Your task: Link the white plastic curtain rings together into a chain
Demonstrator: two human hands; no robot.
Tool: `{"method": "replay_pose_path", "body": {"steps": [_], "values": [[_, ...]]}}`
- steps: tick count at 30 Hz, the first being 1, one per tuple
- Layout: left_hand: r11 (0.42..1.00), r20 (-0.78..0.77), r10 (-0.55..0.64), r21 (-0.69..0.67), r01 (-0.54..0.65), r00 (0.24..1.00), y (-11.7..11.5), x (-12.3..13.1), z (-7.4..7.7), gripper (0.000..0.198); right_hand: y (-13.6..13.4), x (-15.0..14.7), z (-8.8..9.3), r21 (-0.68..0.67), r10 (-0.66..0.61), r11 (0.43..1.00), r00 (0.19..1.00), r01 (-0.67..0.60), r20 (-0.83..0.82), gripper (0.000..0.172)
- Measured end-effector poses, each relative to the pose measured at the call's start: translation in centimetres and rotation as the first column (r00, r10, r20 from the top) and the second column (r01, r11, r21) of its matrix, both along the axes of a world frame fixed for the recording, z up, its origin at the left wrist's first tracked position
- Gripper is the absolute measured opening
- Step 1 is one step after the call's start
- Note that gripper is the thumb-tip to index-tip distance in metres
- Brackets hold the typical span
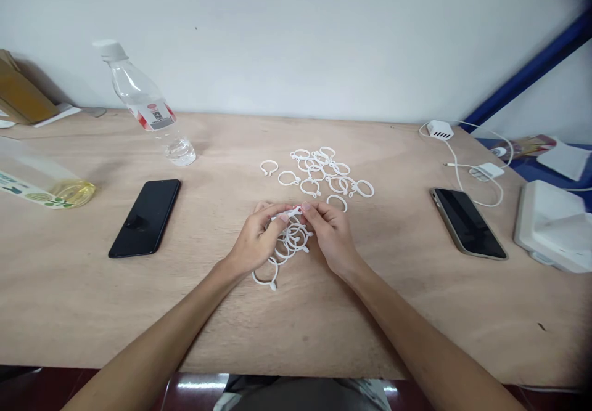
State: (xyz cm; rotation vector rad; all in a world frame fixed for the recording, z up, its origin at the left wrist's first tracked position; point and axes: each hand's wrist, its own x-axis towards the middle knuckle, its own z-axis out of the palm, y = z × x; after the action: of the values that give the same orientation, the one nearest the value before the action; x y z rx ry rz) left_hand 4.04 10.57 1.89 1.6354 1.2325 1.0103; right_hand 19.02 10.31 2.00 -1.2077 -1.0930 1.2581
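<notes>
My left hand (256,240) and my right hand (330,232) meet at the middle of the wooden table (231,325). Both pinch a white plastic ring (290,213) between their fingertips. A chain of linked white rings (289,244) hangs below that ring and trails onto the table toward me. A pile of loose white rings (324,174) lies just beyond my hands, with one ring (269,167) lying apart at its left.
A black phone (145,217) lies at the left, another phone (468,222) at the right. A water bottle (148,109) stands at the back left, a plastic container (44,183) at far left. White chargers and cable (457,164) and a white box (552,226) sit at the right.
</notes>
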Motion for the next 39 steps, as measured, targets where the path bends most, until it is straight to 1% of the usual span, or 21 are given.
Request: {"method": "replay_pose_path", "body": {"steps": [4, 7, 11, 13, 14, 15, 17, 18, 19, 21, 23, 25, 27, 29, 31, 33, 34, 36, 37, 39], "values": [[0.999, -0.007, 0.026, -0.025, -0.026, 1.0, 0.0, 0.0, -0.1, 0.035, -0.1, -0.1, 0.0, 0.02, 0.014, 1.0, 1.0, -0.015, 0.022, 0.033], [0.999, -0.016, 0.016, -0.046, -0.017, 1.0, 0.0, 0.0, -0.2, 0.038, -0.2, -0.3, 0.1, 0.051, 0.005, 0.999, 0.998, -0.008, 0.061, 0.031], [0.999, -0.005, 0.01, -0.045, -0.01, 1.0, 0.0, 0.0, -0.3, 0.037, -0.2, -0.3, 0.2, 0.045, 0.015, 0.999, 0.996, -0.02, 0.09, 0.031], [0.999, 0.016, 0.023, -0.047, -0.023, 1.0, 0.1, 0.0, -0.3, 0.036, 0.2, 0.4, 0.4, 0.079, -0.046, 0.996, 0.986, 0.033, 0.159, 0.03], [0.998, 0.025, 0.03, -0.052, -0.028, 0.999, 0.1, 0.0, -0.4, 0.036, 0.5, 1.0, 0.6, 0.118, -0.112, 0.989, 0.968, 0.088, 0.225, 0.03], [0.998, 0.031, 0.037, -0.056, -0.035, 0.999, 0.1, 0.0, -0.4, 0.035, 0.8, 1.7, 0.7, 0.17, -0.201, 0.973, 0.932, 0.155, 0.3, 0.028], [0.997, 0.036, 0.041, -0.062, -0.039, 0.999, 0.1, 0.0, -0.5, 0.035, 1.6, 3.5, 0.8, 0.299, -0.389, 0.914, 0.803, 0.275, 0.451, 0.023], [0.997, 0.034, 0.041, -0.059, -0.039, 0.999, 0.1, 0.0, -0.5, 0.034, 2.0, 4.4, 0.8, 0.35, -0.452, 0.885, 0.74, 0.306, 0.498, 0.02], [0.998, 0.031, 0.041, -0.052, -0.039, 0.999, 0.1, 0.0, -0.6, 0.034, 2.3, 5.2, 0.8, 0.38, -0.479, 0.873, 0.69, 0.306, 0.543, 0.016], [0.999, 0.023, 0.043, -0.034, -0.042, 0.999, 0.1, -0.1, -0.7, 0.034, 2.7, 6.3, 0.7, 0.388, -0.434, 0.895, 0.626, 0.219, 0.648, 0.018], [0.999, 0.015, 0.049, -0.018, -0.049, 0.999, 0.2, -0.1, -0.7, 0.035, 2.8, 6.7, 0.4, 0.347, -0.325, 0.935, 0.563, 0.071, 0.76, 0.026], [0.999, 0.007, 0.053, -0.007, -0.053, 0.999, 0.2, -0.1, -0.6, 0.035, 2.6, 6.7, 0.2, 0.293, -0.231, 0.955, 0.485, -0.054, 0.844, 0.034], [0.999, -0.004, 0.051, -0.002, -0.051, 0.999, 0.1, 0.0, -0.5, 0.036, 2.4, 6.5, -0.1, 0.244, -0.178, 0.964, 0.421, -0.108, 0.89, 0.038], [0.999, -0.014, 0.043, -0.005, -0.043, 0.999, 0.1, 0.0, -0.4, 0.037, 2.4, 6.4, -0.4, 0.223, -0.163, 0.968, 0.394, -0.112, 0.905, 0.034], [0.999, -0.017, 0.045, -0.007, -0.045, 0.999, 0.1, 0.0, -0.3, 0.037, 2.5, 6.4, -0.6, 0.24, -0.18, 0.965, 0.398, -0.105, 0.899, 0.027], [0.999, -0.013, 0.053, -0.004, -0.053, 0.998, 0.1, 0.0, -0.3, 0.036, 2.6, 6.3, -0.6, 0.303, -0.227, 0.947, 0.443, -0.107, 0.867, 0.024], [0.998, -0.01, 0.057, 0.0, -0.057, 0.998, 0.1, 0.0, -0.4, 0.036, 2.6, 6.1, -0.5, 0.342, -0.257, 0.935, 0.487, -0.093, 0.835, 0.023], [0.998, -0.01, 0.06, 0.011, -0.06, 0.998, 0.2, 0.0, -0.4, 0.035, 2.4, 5.6, -0.2, 0.394, -0.31, 0.919, 0.613, -0.002, 0.726, 0.021], [0.998, -0.014, 0.058, 0.014, -0.058, 0.998, 0.2, 0.0, -0.4, 0.035, 2.3, 5.3, 0.1, 0.39, -0.326, 0.919, 0.686, 0.068, 0.65, 0.02], [0.998, -0.022, 0.056, 0.008, -0.056, 0.998, 0.2, 0.0, -0.5, 0.035, 2.0, 4.6, 0.6, 0.317, -0.327, 0.929, 0.823, 0.19, 0.465, 0.017]]}}
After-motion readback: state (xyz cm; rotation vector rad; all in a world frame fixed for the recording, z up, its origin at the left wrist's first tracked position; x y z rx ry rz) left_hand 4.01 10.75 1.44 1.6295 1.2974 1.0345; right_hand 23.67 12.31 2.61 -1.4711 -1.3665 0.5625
